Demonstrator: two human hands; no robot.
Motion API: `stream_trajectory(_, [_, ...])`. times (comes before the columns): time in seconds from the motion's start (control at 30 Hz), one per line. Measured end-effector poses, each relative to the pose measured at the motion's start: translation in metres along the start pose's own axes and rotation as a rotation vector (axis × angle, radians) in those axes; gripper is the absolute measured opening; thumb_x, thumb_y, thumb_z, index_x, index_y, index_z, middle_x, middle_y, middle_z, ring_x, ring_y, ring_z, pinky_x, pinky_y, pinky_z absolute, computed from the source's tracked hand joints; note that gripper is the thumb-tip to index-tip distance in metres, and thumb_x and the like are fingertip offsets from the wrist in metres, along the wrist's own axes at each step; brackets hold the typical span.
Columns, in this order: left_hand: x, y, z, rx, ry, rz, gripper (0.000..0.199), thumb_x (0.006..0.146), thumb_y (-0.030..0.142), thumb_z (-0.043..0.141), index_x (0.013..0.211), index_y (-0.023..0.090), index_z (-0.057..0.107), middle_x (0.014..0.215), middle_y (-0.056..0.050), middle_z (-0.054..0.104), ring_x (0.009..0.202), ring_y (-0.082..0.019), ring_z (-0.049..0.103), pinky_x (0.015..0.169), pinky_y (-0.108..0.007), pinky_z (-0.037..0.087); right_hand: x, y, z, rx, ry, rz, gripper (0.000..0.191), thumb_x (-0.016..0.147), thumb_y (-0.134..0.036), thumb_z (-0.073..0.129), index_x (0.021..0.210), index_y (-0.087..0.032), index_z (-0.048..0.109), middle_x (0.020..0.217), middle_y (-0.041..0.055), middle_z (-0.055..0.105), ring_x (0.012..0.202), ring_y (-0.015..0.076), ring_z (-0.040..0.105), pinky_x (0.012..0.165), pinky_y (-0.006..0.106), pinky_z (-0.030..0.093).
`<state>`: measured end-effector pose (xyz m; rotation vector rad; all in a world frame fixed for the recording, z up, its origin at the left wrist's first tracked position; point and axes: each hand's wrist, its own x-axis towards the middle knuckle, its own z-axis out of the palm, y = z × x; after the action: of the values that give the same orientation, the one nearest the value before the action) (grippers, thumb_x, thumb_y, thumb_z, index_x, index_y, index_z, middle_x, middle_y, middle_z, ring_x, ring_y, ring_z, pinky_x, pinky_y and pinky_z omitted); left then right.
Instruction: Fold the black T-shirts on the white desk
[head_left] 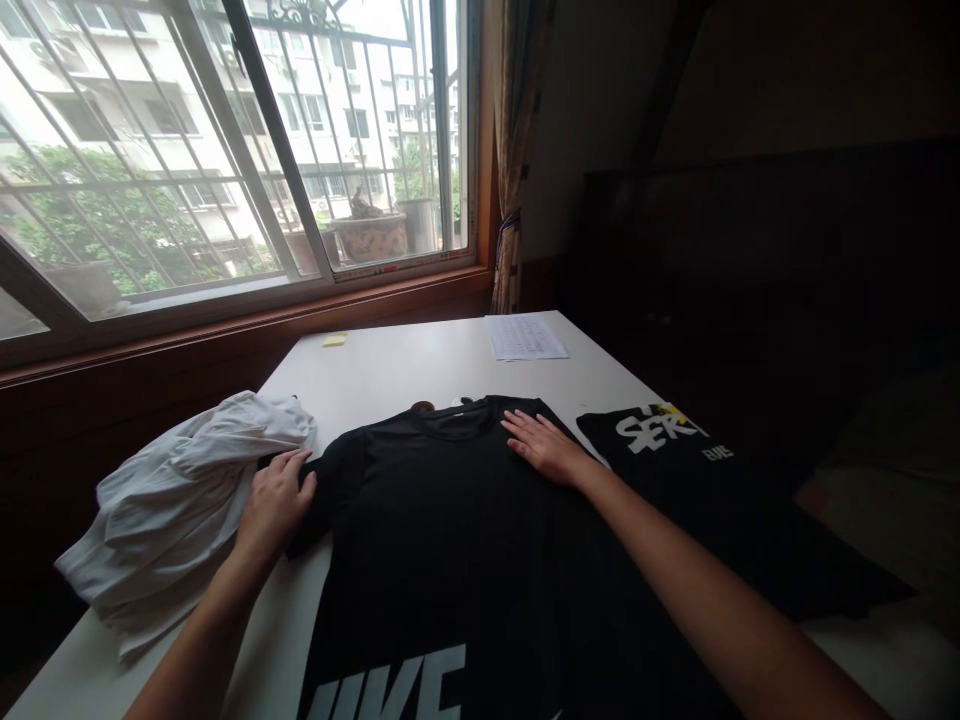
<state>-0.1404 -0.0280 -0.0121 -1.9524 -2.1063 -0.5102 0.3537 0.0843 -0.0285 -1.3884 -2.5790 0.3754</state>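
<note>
A black T-shirt (442, 520) lies spread out on the white table, its neckline toward the far side and large pale letters near its hem. My left hand (276, 500) rests on the sleeve at the left, its fingers slightly bent and the thumb apart from them. Flat on the shirt's right shoulder, beside the collar, is my right hand (544, 447), with fingers stretched out. Just left of my left hand sits a crumpled white garment (187, 500). To the right lies another black garment (720, 510) with white and yellow print.
Printed paper sheets (529, 337) and a small yellow note (334, 340) lie toward the far end of the white table (405, 350). Partly hidden small objects (423, 407) show behind the collar. Beyond the table are a barred window (315, 150) and a tied curtain (508, 240).
</note>
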Motion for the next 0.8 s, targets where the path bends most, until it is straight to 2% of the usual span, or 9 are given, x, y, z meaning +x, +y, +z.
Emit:
stream_trajectory(0.1, [-0.004,-0.015,0.006,0.029,-0.024,-0.07,0.046,0.093,0.033,0.047,0.135,0.016,0.057,0.13,-0.016,0.059,0.119,-0.033,0.058,0.107,-0.048,0.043,0.0,0.003,0.0,-0.005,0.004,0.002,0.066,0.103,-0.064,0.02,0.158,-0.03,0.035,0.167,0.0009,0.026,0.155,0.0243,0.018,0.126,0.049,0.011])
stream_trajectory(0.33, [-0.002,-0.016,0.014,-0.074,0.017,-0.212,0.051,0.085,0.03,0.055,0.135,0.018,0.057,0.117,-0.014,0.061,0.109,-0.031,0.064,0.1,-0.044,0.05,-0.001,0.006,0.0,-0.012,0.013,-0.014,0.065,0.102,-0.064,0.025,0.158,-0.033,0.034,0.166,0.0004,0.026,0.155,0.0254,0.018,0.126,0.05,0.012])
stream_trajectory(0.5, [0.006,-0.015,-0.003,-0.246,0.005,-0.283,0.054,0.083,0.033,0.058,0.135,0.02,0.057,0.115,-0.011,0.069,0.111,-0.03,0.066,0.099,-0.042,0.051,-0.001,0.004,-0.001,-0.014,0.018,-0.012,0.065,0.102,-0.065,0.026,0.158,-0.032,0.035,0.166,0.001,0.027,0.155,0.0259,0.019,0.126,0.051,0.013])
stream_trajectory(0.6, [0.011,-0.01,-0.017,-0.279,0.07,-0.352,0.056,0.083,0.038,0.059,0.136,0.021,0.057,0.111,-0.01,0.071,0.107,-0.03,0.068,0.097,-0.043,0.053,-0.001,0.004,-0.001,-0.014,0.019,-0.009,0.067,0.101,-0.065,0.026,0.158,-0.031,0.036,0.166,0.0018,0.027,0.155,0.0255,0.019,0.126,0.05,0.013])
stream_trajectory(0.8, [0.022,0.007,-0.038,-0.342,0.196,-0.297,0.052,0.083,0.038,0.061,0.132,0.023,0.061,0.103,-0.006,0.071,0.089,-0.024,0.071,0.087,-0.038,0.056,-0.002,0.003,0.001,-0.025,0.018,-0.003,0.067,0.101,-0.066,0.026,0.157,-0.03,0.037,0.166,0.0018,0.027,0.155,0.0243,0.019,0.126,0.05,0.013])
